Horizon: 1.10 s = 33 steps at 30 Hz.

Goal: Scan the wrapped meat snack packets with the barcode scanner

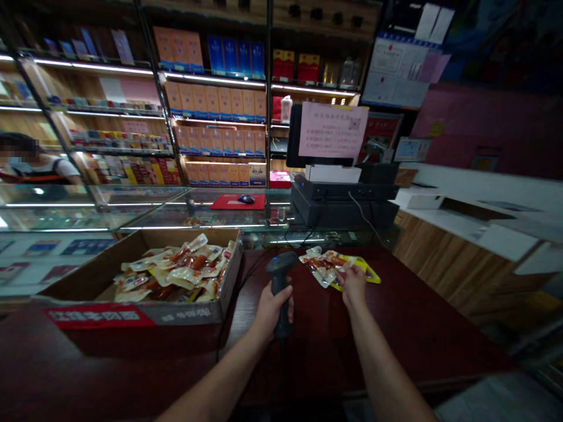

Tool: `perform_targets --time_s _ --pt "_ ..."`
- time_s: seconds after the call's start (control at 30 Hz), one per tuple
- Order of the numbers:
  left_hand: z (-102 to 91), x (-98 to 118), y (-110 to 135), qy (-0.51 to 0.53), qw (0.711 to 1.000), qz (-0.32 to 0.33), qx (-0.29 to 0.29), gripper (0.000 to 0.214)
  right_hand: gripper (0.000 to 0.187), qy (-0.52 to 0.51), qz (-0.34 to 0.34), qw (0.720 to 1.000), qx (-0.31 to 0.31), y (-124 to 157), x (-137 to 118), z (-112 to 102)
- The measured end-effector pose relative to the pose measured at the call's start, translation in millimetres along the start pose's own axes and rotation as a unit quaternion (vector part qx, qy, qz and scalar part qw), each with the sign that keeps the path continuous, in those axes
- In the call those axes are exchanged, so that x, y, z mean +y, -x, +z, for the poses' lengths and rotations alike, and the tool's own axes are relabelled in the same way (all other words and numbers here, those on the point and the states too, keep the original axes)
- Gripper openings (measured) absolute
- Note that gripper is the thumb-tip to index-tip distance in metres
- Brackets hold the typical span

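My left hand (pixel 268 308) is wrapped around the handle of a dark barcode scanner (pixel 281 265), held upright above the counter with its head at the top. To its right, my right hand (pixel 353 286) has its fingertips closed on a clear vacuum-sealed snack packet (pixel 323 268) with brown pieces inside. Other packets overlap there, and a yellow-edged packet (pixel 372 274) lies partly under the hand. On the left stands an open cardboard box (pixel 189 313) holding several similar sealed packets (pixel 176 266).
A dark red-brown counter (pixel 316 363) lies under everything. Behind it are a glass display case (pixel 149 220), a mouse (pixel 246 199) on a red mat, and a monitor (pixel 294 138) over a black cash drawer (pixel 343 205). A person (pixel 39 167) is at far left.
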<state>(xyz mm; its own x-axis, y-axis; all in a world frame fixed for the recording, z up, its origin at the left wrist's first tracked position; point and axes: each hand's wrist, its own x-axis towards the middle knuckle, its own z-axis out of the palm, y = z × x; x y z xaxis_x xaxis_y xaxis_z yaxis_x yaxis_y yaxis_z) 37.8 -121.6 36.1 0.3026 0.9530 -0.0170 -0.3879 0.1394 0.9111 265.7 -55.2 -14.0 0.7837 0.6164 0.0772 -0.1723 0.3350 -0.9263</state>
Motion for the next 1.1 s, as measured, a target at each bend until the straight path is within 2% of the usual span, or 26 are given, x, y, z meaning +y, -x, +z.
perform_targets --time_s 0.2,0.3,0.33,0.4,0.47,0.53,0.57,0.63,0.7,0.77,0.8,0.87,0.93,1.0,1.03,1.07,1.1 --pt "-10.4 -2.8 -5.1 -0.006 0.999 0.009 0.034 0.053 0.029 0.140 -0.088 0.986 0.036 1.7 -13.6 -13.2" --pt "-16.8 -2.7 -4.7 -0.003 0.998 0.007 0.060 0.052 0.034 0.169 -0.131 0.976 0.034 21.4 -26.9 -5.8" --pt "-18.4 -3.1 -4.9 -0.002 0.997 0.003 0.071 0.051 0.034 0.177 -0.137 0.975 0.010 33.6 -30.5 0.8" --pt "-20.7 -5.6 -6.6 -0.003 0.996 -0.006 0.090 0.049 0.032 0.185 -0.114 0.966 -0.139 64.8 -35.5 18.1" --pt "-22.4 -10.4 -10.1 -0.022 0.995 -0.001 0.096 0.048 0.030 0.168 -0.047 0.927 -0.331 98.6 -37.4 36.3" --pt "-23.5 -17.1 -14.4 -0.066 0.993 0.049 0.088 0.045 0.030 0.144 -0.007 0.885 -0.442 124.5 -36.6 50.5" --pt "-23.9 -20.5 -16.1 -0.094 0.989 0.082 0.075 0.044 0.031 0.131 -0.003 0.876 -0.465 132.2 -35.1 55.3" --pt "-25.0 -25.1 -17.4 -0.161 0.978 0.125 0.038 0.047 0.033 0.110 0.027 0.878 -0.464 137.0 -30.2 60.1" --pt "-27.9 -21.1 -16.0 -0.242 0.963 0.116 -0.008 0.054 0.032 0.074 0.077 0.893 -0.437 132.6 -23.9 59.9" --pt "-36.5 -1.7 -14.6 -0.330 0.937 0.113 -0.024 0.051 0.032 0.029 0.138 0.901 -0.409 127.0 -18.2 57.0" --pt "-44.4 15.1 -15.3 -0.371 0.920 0.127 -0.013 0.044 0.033 0.009 0.169 0.902 -0.398 125.4 -16.3 55.2" --pt "-70.0 60.5 -21.6 -0.450 0.874 0.172 0.060 0.024 0.035 -0.024 0.219 0.898 -0.381 125.6 -14.8 51.8" --pt "-108.3 113.0 -34.8 -0.515 0.818 0.200 0.156 0.020 0.035 -0.049 0.244 0.894 -0.373 128.8 -15.7 49.2" --pt "-153.9 158.4 -51.8 -0.595 0.750 0.164 0.237 0.019 0.032 -0.066 0.243 0.890 -0.379 132.7 -17.2 47.9" --pt "-176.5 174.8 -60.0 -0.628 0.723 0.119 0.260 0.017 0.032 -0.072 0.241 0.888 -0.384 134.3 -17.9 47.7" --pt "-197.3 186.2 -67.3 -0.652 0.708 0.065 0.263 0.016 0.031 -0.077 0.239 0.885 -0.391 135.6 -18.4 47.8" --pt "-215.4 192.8 -73.2 -0.661 0.709 0.010 0.247 0.014 0.032 -0.083 0.239 0.882 -0.397 136.6 -18.8 48.1"
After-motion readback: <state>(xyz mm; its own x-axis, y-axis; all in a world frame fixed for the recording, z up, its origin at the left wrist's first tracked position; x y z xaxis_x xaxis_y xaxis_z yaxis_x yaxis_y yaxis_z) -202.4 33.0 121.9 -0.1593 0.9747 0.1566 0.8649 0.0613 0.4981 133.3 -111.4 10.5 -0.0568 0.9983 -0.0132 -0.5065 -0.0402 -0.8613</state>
